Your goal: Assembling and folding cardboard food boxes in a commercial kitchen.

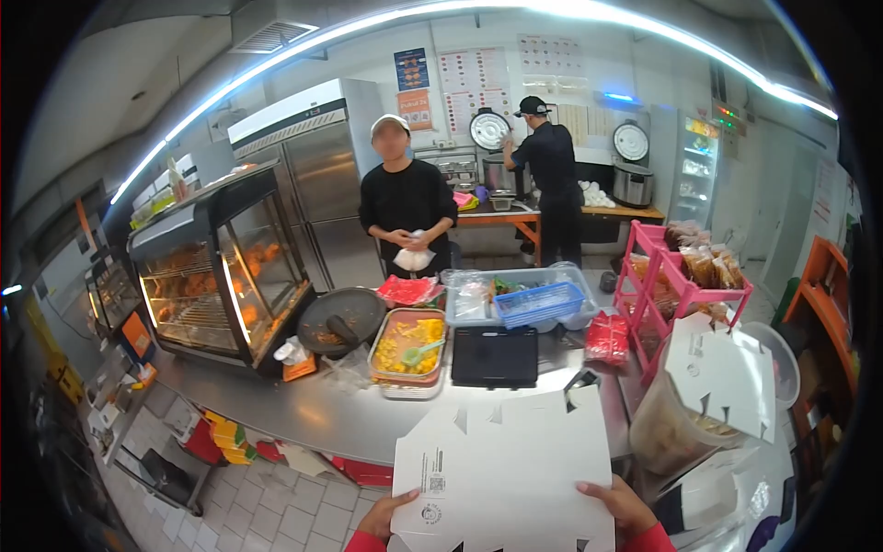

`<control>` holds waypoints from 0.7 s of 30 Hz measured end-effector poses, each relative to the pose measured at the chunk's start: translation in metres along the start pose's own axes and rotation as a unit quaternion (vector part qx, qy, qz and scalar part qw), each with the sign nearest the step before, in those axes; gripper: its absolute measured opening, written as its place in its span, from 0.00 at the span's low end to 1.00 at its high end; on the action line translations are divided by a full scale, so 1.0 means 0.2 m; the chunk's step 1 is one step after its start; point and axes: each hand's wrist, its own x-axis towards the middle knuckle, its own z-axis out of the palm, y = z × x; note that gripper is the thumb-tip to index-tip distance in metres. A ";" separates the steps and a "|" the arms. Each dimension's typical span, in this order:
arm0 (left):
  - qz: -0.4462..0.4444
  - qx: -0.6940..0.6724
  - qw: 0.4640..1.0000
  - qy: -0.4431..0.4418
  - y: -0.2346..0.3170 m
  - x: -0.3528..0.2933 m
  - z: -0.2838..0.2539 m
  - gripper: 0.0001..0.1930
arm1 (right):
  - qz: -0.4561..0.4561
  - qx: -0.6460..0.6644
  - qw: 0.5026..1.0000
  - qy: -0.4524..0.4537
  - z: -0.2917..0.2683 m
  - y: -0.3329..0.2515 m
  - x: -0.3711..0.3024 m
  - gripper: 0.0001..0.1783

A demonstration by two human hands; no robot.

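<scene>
Between my two hands I hold a flat white cardboard box blank (pixel 515 469) with cut tabs and small dark printing. My left hand (pixel 386 513) grips its left edge, thumb on top. On the right edge is my right hand (pixel 622 502), also with the thumb on top; the other fingers are mostly hidden underneath. The far end of the blank reaches over the metal counter (pixel 303 405). Just beyond it lies a black tablet-like slab (pixel 495 357). To its left, yellow food (pixel 405 348) with a pale green spoon (pixel 418 354) fills a rectangular tray.
A dark mortar (pixel 366 305) and a glass food warmer (pixel 221 276) stand left. A blue basket (pixel 538 304) sits on a clear tub. Right are a pink rack (pixel 635 276) and a bin with white cardboard (pixel 722 368). Two people (pixel 405 198) (pixel 552 175) stand beyond the counter.
</scene>
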 end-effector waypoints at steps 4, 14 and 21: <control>0.044 0.048 0.991 0.117 0.08 -0.25 -0.26 0.24 | 0.031 -0.039 0.996 -0.068 0.33 -0.09 0.08 0.24; 0.465 0.545 0.641 0.276 1.05 -0.96 -0.52 0.42 | -0.262 -0.211 0.886 -0.318 1.39 0.09 0.30 0.32; 0.041 0.658 0.750 -0.056 1.31 -1.12 -0.56 0.36 | -0.205 -0.236 0.797 -0.517 1.80 0.29 0.09 0.35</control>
